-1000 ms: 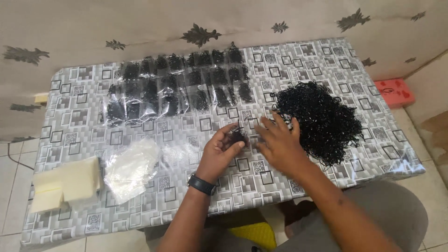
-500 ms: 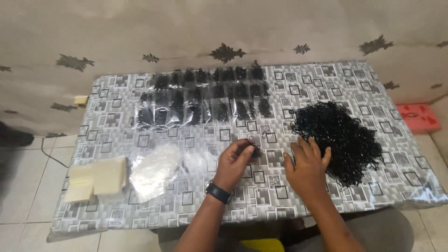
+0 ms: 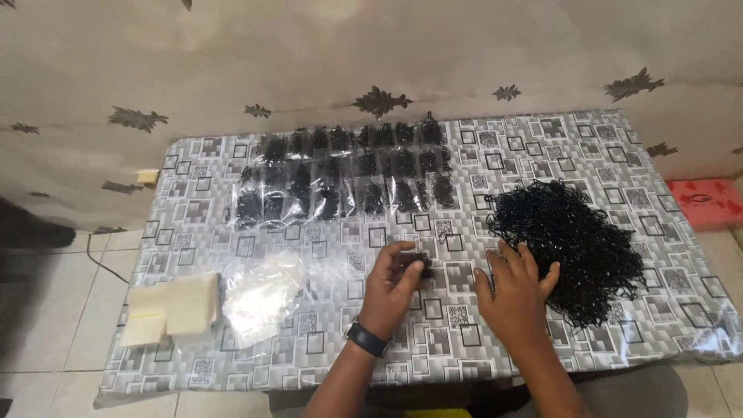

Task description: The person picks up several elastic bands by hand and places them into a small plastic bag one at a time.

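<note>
A big heap of small black elastic bands (image 3: pixel 576 244) lies on the right of a low table (image 3: pixel 193 232) covered in a grey patterned cloth. My right hand (image 3: pixel 515 290) rests flat with fingers spread at the heap's left edge, touching it. To its left, my left hand (image 3: pixel 395 282), with a dark watch on the wrist, pinches a small bunch of black bands (image 3: pixel 422 265) between its fingertips. Rows of clear bags filled with black bands (image 3: pixel 344 174) lie at the back of the table.
A loose pile of empty clear plastic bags (image 3: pixel 259 294) and a stack of cream paper cards (image 3: pixel 174 306) lie at the front left. A patterned wall runs behind the table. A red object (image 3: pixel 708 203) sits on the floor at the right.
The view has shifted, so the table sits lower and further right. My right hand has moved from beside my left hand to the heap's edge. My left hand keeps its bunch.
</note>
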